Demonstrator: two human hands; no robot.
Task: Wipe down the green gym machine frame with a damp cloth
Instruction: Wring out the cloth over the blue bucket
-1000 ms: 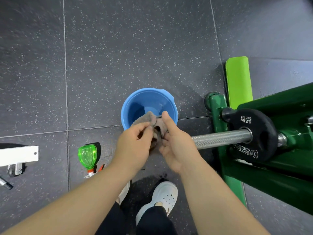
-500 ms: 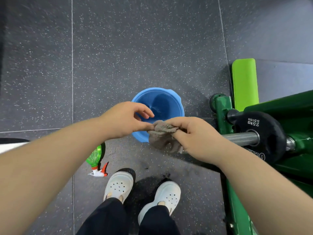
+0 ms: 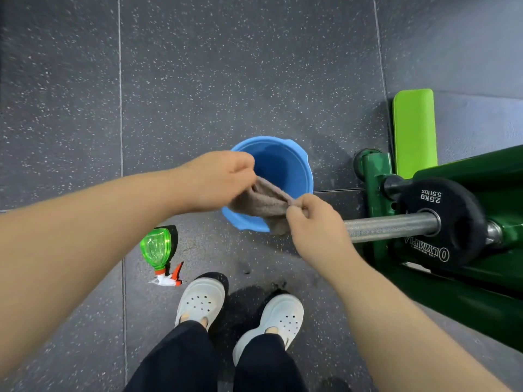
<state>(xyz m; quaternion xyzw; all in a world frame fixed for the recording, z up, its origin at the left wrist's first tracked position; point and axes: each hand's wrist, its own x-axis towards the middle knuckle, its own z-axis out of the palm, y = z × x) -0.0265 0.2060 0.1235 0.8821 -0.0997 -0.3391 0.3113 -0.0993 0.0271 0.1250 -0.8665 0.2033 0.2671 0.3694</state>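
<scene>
**A:** The fingers [image 3: 297,211] of the right hand [image 3: 317,230] are pinching one end of the cloth [image 3: 263,203]; the left hand [image 3: 218,179] has its fingers curled shut on the other end. The cloth is pulled out between them above the near rim of the blue bucket [image 3: 307,176].

**B:** Start nearest, then. What lies by the feet?

**A:** White clogs [image 3: 201,301] on the speckled floor [image 3: 198,80], with a green spray bottle [image 3: 157,247] lying on its side to the left of them. Beyond the hands, the bucket stands on the floor.

**B:** And the green frame?

**A:** The green frame [image 3: 376,179] is at the right of the floor, beside the bucket, and runs off the right edge of view. A steel bar [image 3: 390,226] with a black weight plate [image 3: 441,222] sticks out from it toward the right hand, its long axis running left to right.

**B:** So which hand goes?

**A:** I'd judge the right: the frame lies straight to its right, and its knuckles are just beside the bar's tip. The left hand is well apart from the frame, across the bucket.
</scene>
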